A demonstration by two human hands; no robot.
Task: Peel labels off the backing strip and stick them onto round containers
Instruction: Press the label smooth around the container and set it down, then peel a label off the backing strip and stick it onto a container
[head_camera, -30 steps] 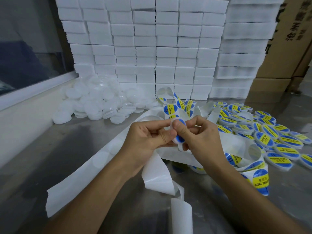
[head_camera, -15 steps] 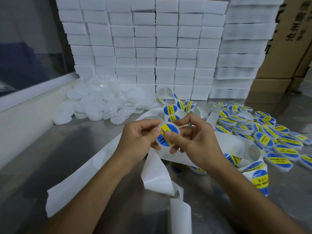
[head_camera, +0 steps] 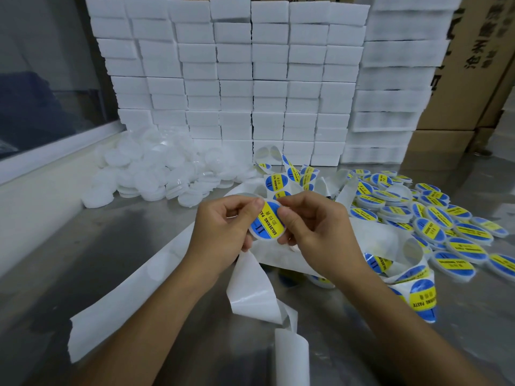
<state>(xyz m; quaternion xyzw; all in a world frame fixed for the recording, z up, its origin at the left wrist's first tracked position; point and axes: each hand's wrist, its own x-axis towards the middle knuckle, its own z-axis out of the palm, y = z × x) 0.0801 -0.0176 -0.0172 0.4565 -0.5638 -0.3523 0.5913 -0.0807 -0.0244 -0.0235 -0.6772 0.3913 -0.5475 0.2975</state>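
Pinching a labelled container point(head_camera: 267, 222) between left hand point(head_camera: 223, 228) and right hand point(head_camera: 313, 224).

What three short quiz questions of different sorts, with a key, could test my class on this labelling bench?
1. True or false: the left hand and right hand both hold the labelled container.
2. Where do the finished containers lie? A. right of the hands B. left of the hands C. on the white blocks
3. Fill in: the pile of unlabelled containers is coloured ____.

Key: 1 true; 2 A; 3 white.
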